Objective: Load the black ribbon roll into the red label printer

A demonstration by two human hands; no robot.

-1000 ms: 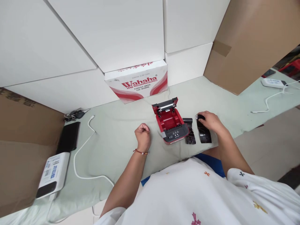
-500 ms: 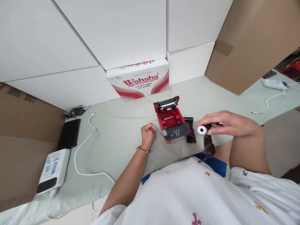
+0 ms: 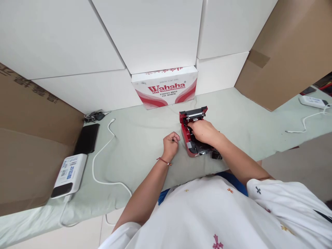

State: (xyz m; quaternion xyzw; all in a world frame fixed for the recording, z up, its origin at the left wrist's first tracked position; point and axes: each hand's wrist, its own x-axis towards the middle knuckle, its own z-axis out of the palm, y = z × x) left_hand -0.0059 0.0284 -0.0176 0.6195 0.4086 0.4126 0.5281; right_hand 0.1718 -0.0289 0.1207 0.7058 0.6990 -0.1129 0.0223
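A small red printer [image 3: 186,133] with its lid [image 3: 193,113] raised sits on the pale green cloth [image 3: 135,145]. My right hand [image 3: 203,131] reaches into its open bay, fingers curled over a roll with a dark film strip that trails across the printer's front. The roll itself is mostly hidden under my fingers. Another dark film piece [image 3: 216,155] lies just right of the printer, partly under my forearm. My left hand [image 3: 171,142] rests as a loose fist on the cloth, a hand's width left of the printer, holding nothing visible.
A white and red Wahaha carton [image 3: 166,88] stands behind the printer against white boxes. At left lie a white cable [image 3: 102,152], a black phone [image 3: 87,138], a white device [image 3: 69,171] and keys [image 3: 93,116]. Brown cardboard stands at both sides. A white adapter [image 3: 312,101] lies far right.
My right hand lifted the roll with its dark strip from the cloth right of the printer and carried it left into the open printer bay. My left hand stayed put.
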